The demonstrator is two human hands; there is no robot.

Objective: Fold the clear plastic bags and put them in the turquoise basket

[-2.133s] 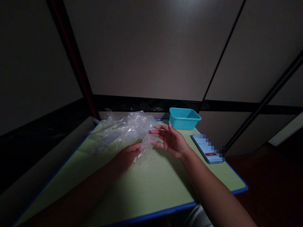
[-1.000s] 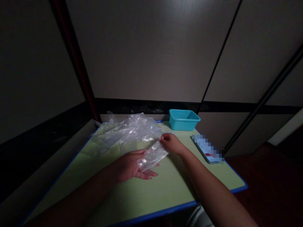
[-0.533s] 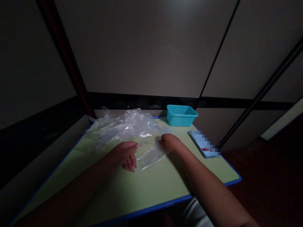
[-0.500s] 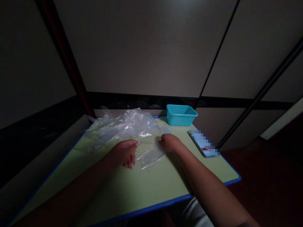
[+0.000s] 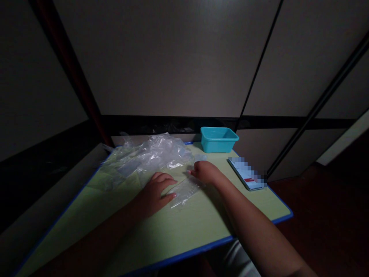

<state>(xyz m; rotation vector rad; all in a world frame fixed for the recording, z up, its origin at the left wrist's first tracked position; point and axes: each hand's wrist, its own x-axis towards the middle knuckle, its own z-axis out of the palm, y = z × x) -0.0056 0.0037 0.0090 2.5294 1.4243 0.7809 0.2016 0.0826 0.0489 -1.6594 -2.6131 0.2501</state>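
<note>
A flat clear plastic bag [image 5: 186,192] lies slantwise on the table between my hands. My right hand [image 5: 205,172] is closed at the bag's upper right end, its fingers curled down over it; the fingertips are partly hidden. Beside the bag's left edge, my left hand [image 5: 157,192] is open, thumb and fingers apart, palm turned to the table. Behind the hands spreads a loose heap of crumpled clear plastic bags [image 5: 161,152]. A small pale, see-through packet [image 5: 200,157] lies just beyond my right hand.
A turquoise plastic basket [image 5: 219,144] stands at the table's back right corner. A phone [image 5: 242,173] with a lit screen lies by the right edge. The pale green table [image 5: 173,234] has a blue rim, and panelled cabinet doors [image 5: 173,69] rise right behind it.
My left hand has turned over and opened, moving its thumb and fingers to the bag's left edge. My right hand stays at the bag's upper end. The view has shifted slightly.
</note>
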